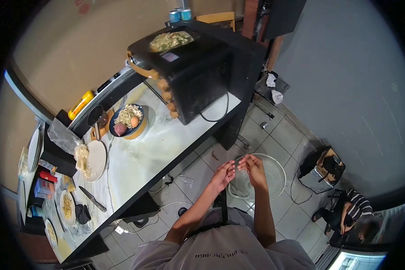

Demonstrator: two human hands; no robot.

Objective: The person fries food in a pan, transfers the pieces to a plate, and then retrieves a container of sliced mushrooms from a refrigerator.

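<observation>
My left hand [223, 175] and my right hand [254, 169] are raised in front of my body, fingertips turned toward each other with a small gap between them. Both have bent fingers drawn together in a pinch. Anything held in them is too small to make out. Below my hands, on the floor, stands a large round wire-mesh basket [281, 173], partly covered by my right hand and forearm. To the left is the marble-topped counter [159, 148].
On the counter sit a black oven [202, 76], a bowl of food with an egg [134, 121], a white plate [97, 159] and a knife [92, 199]. A bag [321, 168] stands on the tiled floor by the wall. Another person [353, 209] sits at lower right.
</observation>
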